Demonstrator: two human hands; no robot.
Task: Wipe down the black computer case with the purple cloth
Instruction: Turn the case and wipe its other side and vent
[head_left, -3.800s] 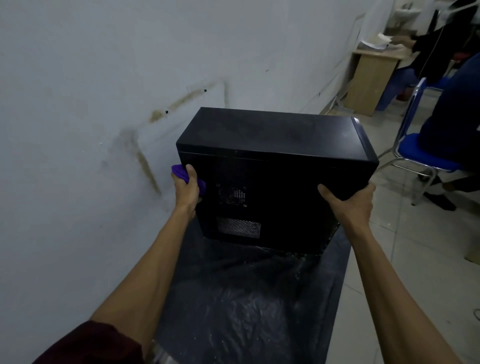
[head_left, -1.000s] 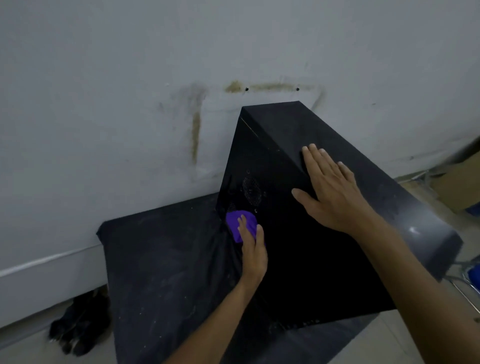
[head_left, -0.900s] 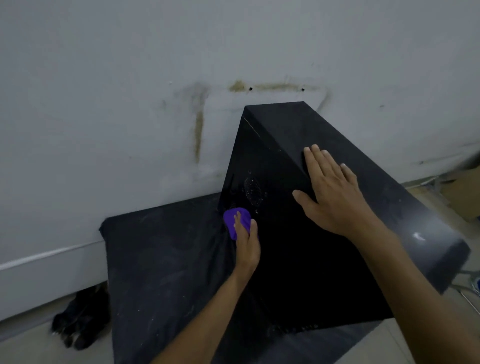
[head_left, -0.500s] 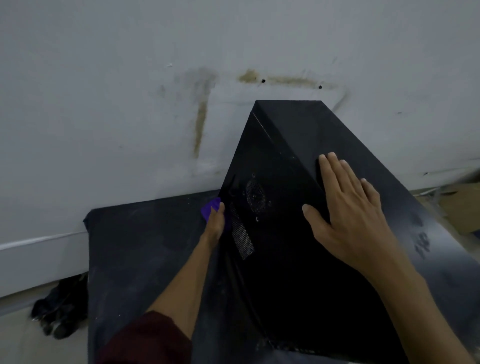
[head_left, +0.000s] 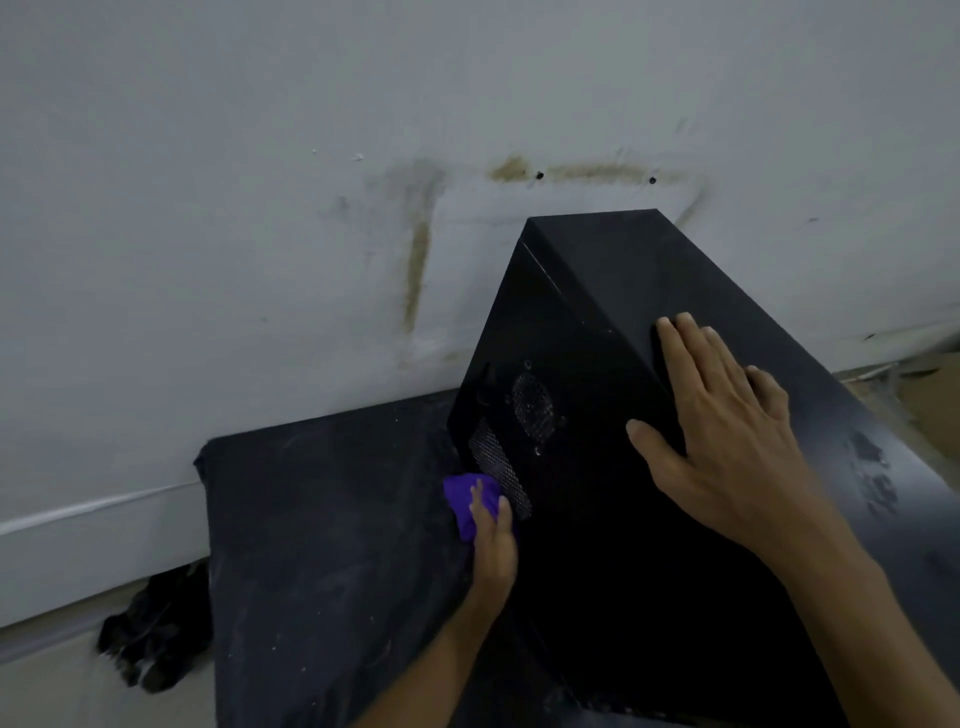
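Two hands are on the case (head_left: 597, 571), as they were half a second ago, but my left hand (head_left: 493, 530) has slid down the case's left edge toward me. It was up by the far end of the mesh vent (head_left: 498, 475) with the cloth (head_left: 460, 501) nearly hidden. Now it sits at the vent's near end, low on the panel, and the purple wad shows plainly beyond my fingers. My fingers curl over the cloth and press it against the case where the panel meets the table (head_left: 311, 545), which is draped in black. A second ago the cloth was further in on the panel face, under the round fan holes (head_left: 535, 410).

My right hand (head_left: 722, 441) has hardly shifted. It lies flat with fingers straight and spread, thumb on the vent side and fingers over the ridge onto the other panel, gripping nothing. Pale smudges (head_left: 872, 478) mark that panel nearer its right end.

As for the case, its panels are closed on every side I can see, so what it holds is hidden. It stands on the table with its far end near the stained wall (head_left: 260, 156). On the floor (head_left: 52, 691) left of the table lies a dark bundle (head_left: 150, 644), too blurred to name.
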